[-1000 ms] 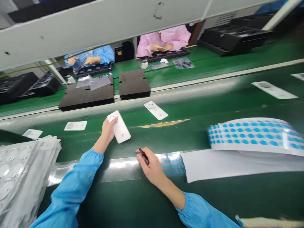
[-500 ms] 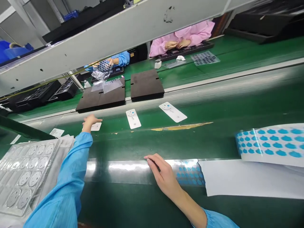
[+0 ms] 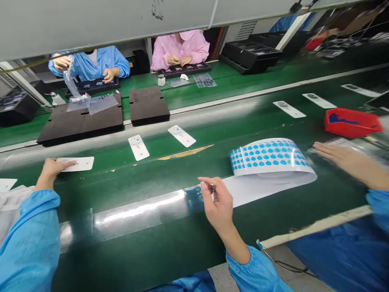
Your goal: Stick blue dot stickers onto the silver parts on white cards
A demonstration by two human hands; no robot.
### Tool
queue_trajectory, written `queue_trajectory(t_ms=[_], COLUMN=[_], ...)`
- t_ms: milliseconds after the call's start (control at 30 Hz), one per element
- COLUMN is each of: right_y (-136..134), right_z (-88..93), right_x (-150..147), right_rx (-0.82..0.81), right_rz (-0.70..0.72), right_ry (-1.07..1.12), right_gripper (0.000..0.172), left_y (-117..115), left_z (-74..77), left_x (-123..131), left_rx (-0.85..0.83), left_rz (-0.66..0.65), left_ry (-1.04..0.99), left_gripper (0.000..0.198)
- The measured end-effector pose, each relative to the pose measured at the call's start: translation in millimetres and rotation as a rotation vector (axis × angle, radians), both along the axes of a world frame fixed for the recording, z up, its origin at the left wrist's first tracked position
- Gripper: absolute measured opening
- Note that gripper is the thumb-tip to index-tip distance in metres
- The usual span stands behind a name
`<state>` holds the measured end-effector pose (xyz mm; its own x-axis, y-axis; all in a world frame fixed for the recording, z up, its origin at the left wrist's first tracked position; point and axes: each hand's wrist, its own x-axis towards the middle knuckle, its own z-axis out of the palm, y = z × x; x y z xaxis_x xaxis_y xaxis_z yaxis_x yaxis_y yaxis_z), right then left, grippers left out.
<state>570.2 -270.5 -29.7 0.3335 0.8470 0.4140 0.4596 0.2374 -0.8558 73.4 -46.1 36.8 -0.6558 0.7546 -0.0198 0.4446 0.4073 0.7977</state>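
Observation:
My left hand (image 3: 52, 169) is at the left end of a white card (image 3: 81, 164) with a printed round face, its thumb laid over the card. My right hand (image 3: 218, 202) hovers by a strip of blue stickers (image 3: 194, 198), thumb and forefinger pinched together. A small dark spot shows between those fingers, but I cannot make out what it is. From the stickers a clear film (image 3: 136, 215) runs left across the green bench, and to the right the white backing curls up into a roll of blue stickers (image 3: 270, 154).
Two more white cards (image 3: 138, 148) lie ahead, with several others farther right. A co-worker's hand (image 3: 346, 158) rests near a red bin (image 3: 352, 123). Dark foam blocks (image 3: 148, 105) stand along the far edge. Two people work across the bench under a grey beam (image 3: 106, 24).
The view has swung right, bringing the red bin and a co-worker's hand into sight. My left hand has shifted to the card's left end; my right hand has moved right, onto the sticker strip.

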Motion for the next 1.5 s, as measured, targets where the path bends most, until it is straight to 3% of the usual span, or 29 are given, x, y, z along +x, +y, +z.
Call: queue_trajectory(t_ms=[100,233,300,367,433,500,567,700,800,967,1500], right_y=[-15.9,-24.1,-19.6,-10.5,0.1,8.9,13.6,13.2,10.8,9.8,9.1], right_z=[-6.7,-13.7,-14.1,-14.5,-16.7,-21.3,-27.1,-35.9,-37.8,-38.1,-35.3], right_x=[31.3,52.8,55.5,54.9,52.1,48.2,44.7,42.7,45.0,48.3,47.9], right_rx=[-0.107,-0.146,-0.16,-0.251,-0.391,-0.507,-0.564,-0.587,-0.605,-0.612,-0.626], right_rz=[-0.124,-0.163,-0.058,0.148,0.347,0.444,0.475,0.496,0.507,0.524,0.489], right_ry=[-0.053,-0.193,-0.172,-0.029,0.125,0.198,0.199,0.158,0.134,0.104,0.063], right_gripper=[0.026,0.033,0.033,0.034,0.035,0.039,0.042,0.043,0.04,0.038,0.036], left_y=[-5.5,-27.1,-48.0,-73.0,-98.0,-119.9,-138.0,-169.0,-189.0,-206.3,-208.8], left_z=[0.7,-6.2,-15.6,-27.8,-41.2,-54.5,-66.0,-79.7,-83.8,-90.3,-96.5], left_x=[10.7,62.0,103.6,150.3,194.1,227.5,246.6,249.5,239.7,231.9,232.1], left_rx=[0.124,0.169,0.062,-0.087,-0.255,-0.284,-0.193,0.017,0.007,0.014,-0.001], left_rz=[-0.028,-0.346,-0.552,-0.751,-1.09,-1.373,-1.518,-1.541,-1.544,-1.511,-1.493], left_ry=[-0.115,-0.325,-0.413,-0.478,-0.529,-0.494,-0.308,0.272,0.489,0.536,0.485], left_gripper=[0.06,0.046,0.056,0.062,0.054,0.044,0.042,0.057,0.067,0.064,0.063])
